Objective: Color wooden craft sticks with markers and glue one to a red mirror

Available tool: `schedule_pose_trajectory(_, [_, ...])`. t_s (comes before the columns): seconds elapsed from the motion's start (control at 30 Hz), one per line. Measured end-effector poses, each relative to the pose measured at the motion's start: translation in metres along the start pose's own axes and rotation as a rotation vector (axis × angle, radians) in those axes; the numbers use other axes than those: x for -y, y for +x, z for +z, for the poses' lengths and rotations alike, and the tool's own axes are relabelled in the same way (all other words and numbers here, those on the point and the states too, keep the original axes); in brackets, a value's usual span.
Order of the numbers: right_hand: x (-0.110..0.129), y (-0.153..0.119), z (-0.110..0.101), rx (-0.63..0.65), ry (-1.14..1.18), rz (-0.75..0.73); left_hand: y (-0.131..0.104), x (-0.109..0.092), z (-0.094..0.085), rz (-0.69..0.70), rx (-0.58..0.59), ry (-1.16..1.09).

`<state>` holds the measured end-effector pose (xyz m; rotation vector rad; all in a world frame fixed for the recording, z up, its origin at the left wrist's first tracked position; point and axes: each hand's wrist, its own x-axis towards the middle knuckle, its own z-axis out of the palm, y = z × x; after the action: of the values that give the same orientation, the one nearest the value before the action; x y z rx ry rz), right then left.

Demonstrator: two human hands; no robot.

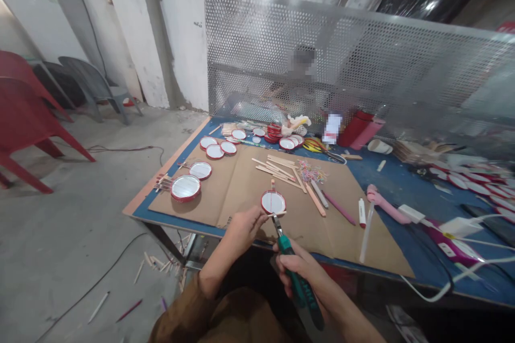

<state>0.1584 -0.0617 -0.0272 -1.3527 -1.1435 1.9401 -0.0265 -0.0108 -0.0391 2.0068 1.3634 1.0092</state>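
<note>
My left hand (246,229) pinches one end of a thin wooden stick (279,214) at the near edge of the cardboard sheet (225,187). In my right hand (300,265) are green-handled pliers (286,246), their jaw tips at the stick. Just beyond the tips lies a round red-rimmed disc (273,202) with a white face and a short wooden piece at its far side. Two larger discs with wooden pieces, one of them a red-rimmed disc (185,187), rest on the left of the cardboard.
Loose wooden sticks (277,169), colored bits (311,171) and pens lie mid-table. A pink glue gun (386,204), a white marker (362,213) and a power strip (454,244) are on the right. A perforated metal panel (257,48) stands behind. Red chair (28,118) at left.
</note>
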Motion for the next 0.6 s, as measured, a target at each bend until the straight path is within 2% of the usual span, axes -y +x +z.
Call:
schedule_pose_trajectory(0.2, [0.0025, -0.0023, 0.0014, 0.000, 0.068, 0.001, 0.0011, 0.0023, -0.0009, 0.030, 0.002, -0.023])
schedule_pose_trajectory(0.47, [-0.0056, -0.0034, 0.0043, -0.067, 0.016, -0.005, -0.0016, 0.0017, -0.0023, 0.046, 0.045, 0.027])
schedule_pose_trajectory(0.6, [-0.0034, -0.0011, 0.0013, -0.036, 0.073, 0.069, -0.0032, 0.0034, 0.0013, 0.042, 0.031, 0.093])
